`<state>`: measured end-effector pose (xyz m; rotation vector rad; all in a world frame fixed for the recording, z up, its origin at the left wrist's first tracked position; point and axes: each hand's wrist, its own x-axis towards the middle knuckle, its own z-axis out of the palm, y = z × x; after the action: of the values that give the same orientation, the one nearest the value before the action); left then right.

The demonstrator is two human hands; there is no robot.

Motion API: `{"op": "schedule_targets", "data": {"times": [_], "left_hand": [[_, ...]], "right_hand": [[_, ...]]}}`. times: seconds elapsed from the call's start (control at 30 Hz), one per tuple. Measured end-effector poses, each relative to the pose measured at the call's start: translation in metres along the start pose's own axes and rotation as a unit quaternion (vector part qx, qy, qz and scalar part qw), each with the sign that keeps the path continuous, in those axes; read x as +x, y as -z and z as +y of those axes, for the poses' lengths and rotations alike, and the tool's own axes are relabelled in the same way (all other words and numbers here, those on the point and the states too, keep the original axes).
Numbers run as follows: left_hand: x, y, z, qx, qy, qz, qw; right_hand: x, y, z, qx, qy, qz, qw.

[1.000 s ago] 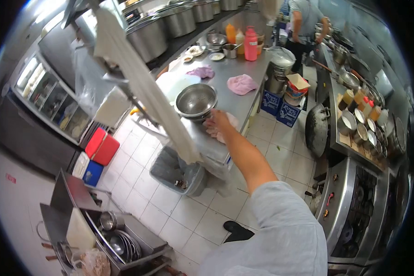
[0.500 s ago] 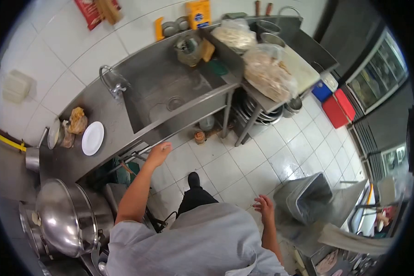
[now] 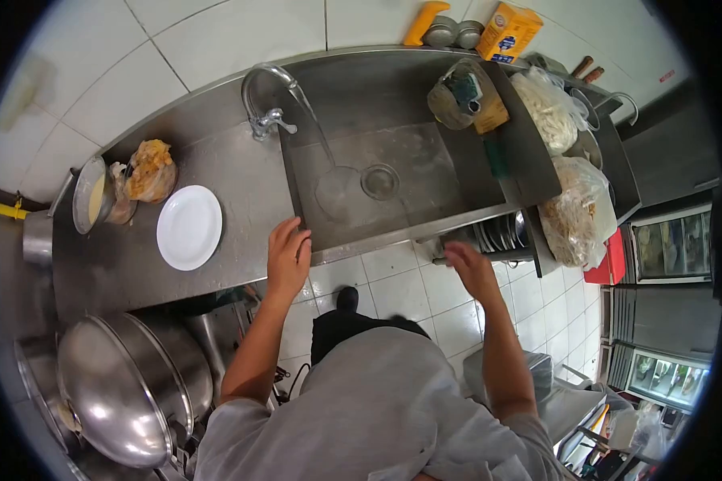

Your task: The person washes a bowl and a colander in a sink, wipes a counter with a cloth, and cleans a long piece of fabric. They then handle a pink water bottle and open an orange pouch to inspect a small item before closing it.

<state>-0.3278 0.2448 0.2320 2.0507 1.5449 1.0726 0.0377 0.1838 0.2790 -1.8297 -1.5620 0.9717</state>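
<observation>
My left hand [image 3: 288, 258] is over the front edge of the steel counter, just left of the sink [image 3: 425, 172], with its fingers apart and nothing in it. To the right, my right hand [image 3: 470, 269] hangs in front of the sink's front rim, slightly blurred, fingers spread and holding nothing. Water runs from the faucet [image 3: 269, 120] into the basin, near the drain [image 3: 379, 182]. A white plate [image 3: 189, 228] lies on the counter left of my left hand. Behind it are a bag of orange food [image 3: 152, 171] and a metal bowl [image 3: 94, 195].
A clear container [image 3: 455, 94] with scrubbers stands in the sink's back right corner. Plastic bags of food [image 3: 573, 210] lie on the right surface. A large domed steel pot [image 3: 112, 389] is at the lower left. Behind the sink stands a yellow box [image 3: 509, 32].
The view has moved closer to the sink and counter. Both my hands have come up to the sink's front side, my right hand from low beside my body. Water now runs from the faucet.
</observation>
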Motion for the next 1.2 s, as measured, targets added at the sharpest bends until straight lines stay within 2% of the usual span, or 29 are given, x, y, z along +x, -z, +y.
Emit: {"op": "schedule_targets", "data": {"times": [0.03,0.1,0.17,0.23,0.27,0.37,0.43,0.47,0.5,0.57,0.67,0.7,0.77,0.8,0.87,0.97,1.07,1.1,1.13,1.17,1.2], "left_hand": [[0.002,0.001,-0.003,0.003,0.002,0.001,1.000],[0.008,0.001,-0.004,0.004,0.015,0.004,1.000],[0.019,0.002,-0.003,0.003,0.037,0.016,0.999],[0.033,0.001,0.006,0.005,0.062,0.019,0.998],[0.040,0.000,0.010,0.007,0.075,0.020,0.997],[0.060,-0.005,0.019,0.012,0.134,0.000,0.991],[0.080,-0.009,0.025,-0.091,0.211,0.014,0.973],[0.091,-0.011,0.027,-0.143,0.247,0.020,0.958],[0.105,-0.015,0.029,-0.232,0.317,0.048,0.919],[0.135,-0.024,0.027,-0.400,0.437,0.106,0.798],[0.173,-0.032,0.010,-0.505,0.444,0.151,0.725],[0.183,-0.034,0.004,-0.538,0.445,0.166,0.697],[0.200,-0.039,-0.007,-0.547,0.434,0.157,0.699],[0.204,-0.039,-0.011,-0.551,0.428,0.154,0.700],[0.214,-0.036,-0.005,-0.552,0.426,0.169,0.696],[0.227,-0.038,-0.002,-0.543,0.428,0.207,0.692],[0.230,-0.040,-0.003,-0.541,0.436,0.215,0.687],[0.229,-0.040,-0.005,-0.541,0.435,0.217,0.687],[0.224,-0.045,-0.012,-0.530,0.416,0.212,0.708],[0.229,-0.046,-0.007,-0.467,0.449,0.227,0.727],[0.228,-0.046,-0.010,-0.471,0.451,0.235,0.721]], "right_hand": [[0.025,-0.001,-0.004,-0.040,0.044,-0.005,0.998],[0.078,-0.005,-0.007,-0.070,0.075,-0.016,0.995],[0.136,-0.015,0.009,-0.147,0.100,-0.083,0.981],[0.187,-0.032,0.024,-0.220,0.057,-0.170,0.959],[0.211,-0.044,0.037,-0.255,0.037,-0.212,0.943],[0.293,-0.121,0.130,-0.420,0.083,-0.283,0.858],[0.307,-0.135,0.107,-0.349,0.079,-0.276,0.892],[0.307,-0.145,0.095,-0.312,0.073,-0.274,0.907],[0.312,-0.156,0.095,-0.317,0.112,-0.281,0.899],[0.319,-0.175,0.099,-0.325,0.188,-0.293,0.879],[0.310,-0.197,0.103,-0.289,0.147,-0.218,0.921],[0.315,-0.198,0.105,-0.272,0.138,-0.258,0.917],[0.322,-0.198,0.110,-0.237,0.119,-0.343,0.901],[0.322,-0.197,0.114,-0.212,0.133,-0.339,0.907],[0.327,-0.189,0.130,-0.163,0.160,-0.327,0.917],[0.338,-0.183,0.155,-0.302,0.270,-0.216,0.888],[0.337,-0.195,0.151,-0.231,0.183,-0.224,0.929],[0.337,-0.199,0.144,-0.224,0.126,-0.255,0.932],[0.334,-0.196,0.135,-0.219,0.069,-0.286,0.930],[0.332,-0.194,0.131,-0.214,0.008,-0.314,0.925],[0.334,-0.200,0.140,-0.304,0.066,-0.347,0.885]]}}
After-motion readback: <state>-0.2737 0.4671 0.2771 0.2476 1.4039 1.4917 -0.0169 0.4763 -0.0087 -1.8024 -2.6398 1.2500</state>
